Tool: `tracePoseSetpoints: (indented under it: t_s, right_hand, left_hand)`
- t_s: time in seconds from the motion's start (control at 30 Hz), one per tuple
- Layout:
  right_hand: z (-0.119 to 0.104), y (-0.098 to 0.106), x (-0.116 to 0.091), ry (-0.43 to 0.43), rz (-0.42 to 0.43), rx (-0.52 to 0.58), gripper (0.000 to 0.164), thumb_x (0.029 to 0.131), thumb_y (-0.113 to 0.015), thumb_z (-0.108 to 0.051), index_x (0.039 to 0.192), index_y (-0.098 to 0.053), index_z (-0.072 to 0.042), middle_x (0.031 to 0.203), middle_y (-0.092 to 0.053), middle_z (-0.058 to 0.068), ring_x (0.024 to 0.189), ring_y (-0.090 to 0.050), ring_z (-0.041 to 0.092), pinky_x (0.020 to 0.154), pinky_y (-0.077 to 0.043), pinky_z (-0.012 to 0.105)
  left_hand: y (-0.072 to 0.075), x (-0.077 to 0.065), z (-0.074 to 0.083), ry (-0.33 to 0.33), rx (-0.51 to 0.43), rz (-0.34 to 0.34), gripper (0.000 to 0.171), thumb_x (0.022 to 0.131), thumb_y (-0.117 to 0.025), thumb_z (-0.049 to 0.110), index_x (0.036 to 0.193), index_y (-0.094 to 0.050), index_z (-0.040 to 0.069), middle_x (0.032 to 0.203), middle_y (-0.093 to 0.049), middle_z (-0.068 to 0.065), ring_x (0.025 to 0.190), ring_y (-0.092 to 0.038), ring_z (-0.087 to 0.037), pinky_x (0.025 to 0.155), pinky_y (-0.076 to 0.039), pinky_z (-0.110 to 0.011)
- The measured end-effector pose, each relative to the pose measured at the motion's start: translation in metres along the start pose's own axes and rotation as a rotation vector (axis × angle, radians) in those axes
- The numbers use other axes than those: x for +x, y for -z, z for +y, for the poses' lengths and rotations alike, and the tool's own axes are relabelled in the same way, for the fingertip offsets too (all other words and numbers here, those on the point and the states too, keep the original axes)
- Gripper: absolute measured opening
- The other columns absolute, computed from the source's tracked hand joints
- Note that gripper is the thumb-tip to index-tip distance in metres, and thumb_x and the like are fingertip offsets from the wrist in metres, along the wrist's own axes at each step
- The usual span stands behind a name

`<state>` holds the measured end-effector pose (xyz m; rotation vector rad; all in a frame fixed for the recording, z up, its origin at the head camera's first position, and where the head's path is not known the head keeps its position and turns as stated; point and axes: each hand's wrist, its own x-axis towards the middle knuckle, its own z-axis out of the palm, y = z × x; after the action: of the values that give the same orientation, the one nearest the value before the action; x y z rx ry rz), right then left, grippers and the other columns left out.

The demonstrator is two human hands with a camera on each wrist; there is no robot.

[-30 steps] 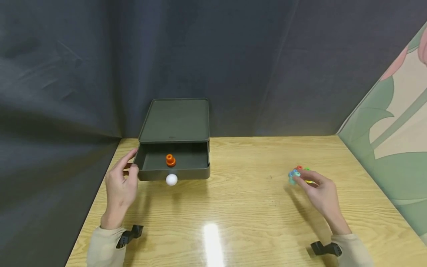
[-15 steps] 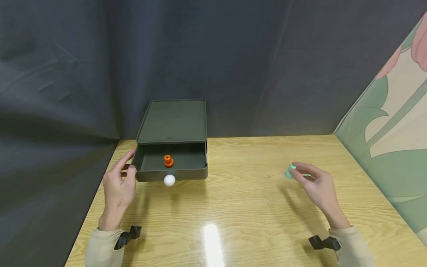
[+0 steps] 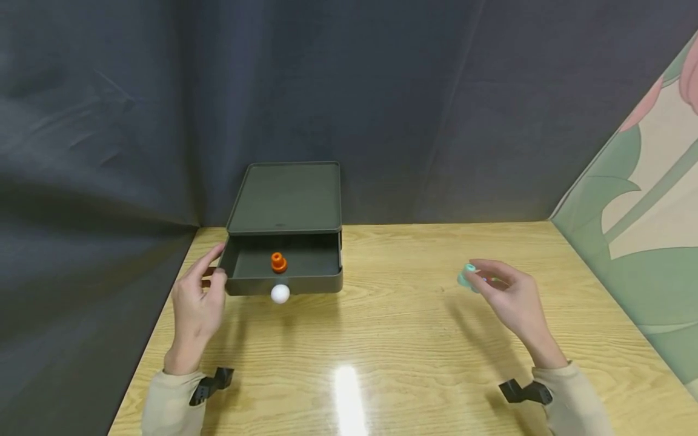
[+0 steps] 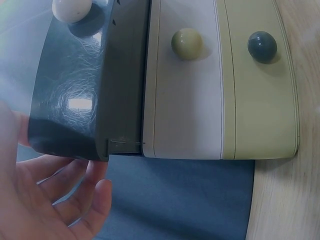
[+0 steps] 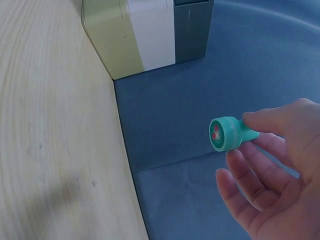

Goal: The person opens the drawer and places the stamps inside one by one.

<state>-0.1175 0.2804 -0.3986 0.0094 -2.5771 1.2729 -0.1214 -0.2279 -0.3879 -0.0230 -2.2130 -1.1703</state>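
Desk: Who holds what?

Reporter: At right of center, a person's right hand point(image 3: 515, 297) pinches a mint-green, stepped plastic piece with a round, flared end point(image 3: 464, 279), raised above the pale wood-grain tabletop point(image 3: 392, 339). Fingers and thumb are clamped on its narrow stem, apparently to leave the wide end free; in the right wrist view, that end shows a reddish picture.

Desk: And the left hand point(image 3: 199, 306)?

Reporter: Its fingers are apart and loosely bent, touching the left end of a dark gray-green plastic drawer point(image 3: 313, 284), left of center. The contact looks meant to steady it; how hard they press, I cannot tell.

Desk: Why is the drawer out?

Reporter: Presumably for access from above. It juts from the top tier of a small, flat-topped cabinet point(image 3: 286, 197), a white ball knob point(image 3: 280, 294) on its front. Inside, an orange stepped plastic piece point(image 3: 279, 263) stands wide end down, likely its stabler footing.

Desk: Anything else at right?

Reporter: Specks of small colored pieces point(image 3: 495, 279), mostly hidden by the right hand; their number is unclear.
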Motion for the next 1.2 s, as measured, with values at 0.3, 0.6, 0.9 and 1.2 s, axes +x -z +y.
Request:
tracePoseSetpoints:
  t_s: [0.3,0.6,0.9,1.2]
  right_hand:
    - [-0.016,-0.005,0.005,0.039,-0.032,-0.015,0.037,0.101,-0.074,-0.035,0.132,-0.076,-0.015,0.107,-0.076,-0.017,0.092,-0.07,-0.006,0.08,-0.054,0.012]
    - [-0.033,-0.009,0.01,0.046,-0.093,-0.028,0.036,0.103,-0.071,-0.037,0.132,-0.075,-0.017,0.115,-0.079,0.006,0.09,-0.074,0.0,0.077,-0.057,0.022]
    - [-0.05,-0.018,0.016,0.073,-0.117,-0.026,0.036,0.103,-0.072,-0.037,0.131,-0.076,-0.016,0.118,-0.079,0.008,0.104,-0.077,0.031,0.08,-0.059,0.025]
    - [-0.059,-0.024,0.019,0.106,-0.121,0.028,0.03,0.101,-0.074,-0.031,0.128,-0.077,-0.017,0.118,-0.08,0.006,0.098,-0.072,-0.001,0.084,-0.057,0.019]
  left_hand:
    - [0.0,0.0,0.0,0.003,-0.001,0.0,0.047,0.098,-0.052,0.001,0.139,-0.072,0.01,0.134,-0.075,-0.013,0.094,-0.059,0.016,0.076,-0.042,-0.004]
    - [0.0,0.001,-0.001,-0.004,-0.009,0.006,0.048,0.098,-0.052,0.0,0.139,-0.073,0.011,0.133,-0.075,-0.014,0.093,-0.058,0.019,0.076,-0.042,-0.004]
    - [0.0,0.002,-0.001,-0.005,-0.009,0.012,0.048,0.098,-0.052,0.0,0.139,-0.073,0.012,0.133,-0.076,-0.013,0.093,-0.059,0.016,0.076,-0.043,-0.005]
    - [0.0,0.001,-0.001,0.0,-0.022,0.015,0.048,0.097,-0.052,-0.001,0.138,-0.074,0.012,0.132,-0.076,-0.013,0.093,-0.06,0.016,0.076,-0.044,-0.005]
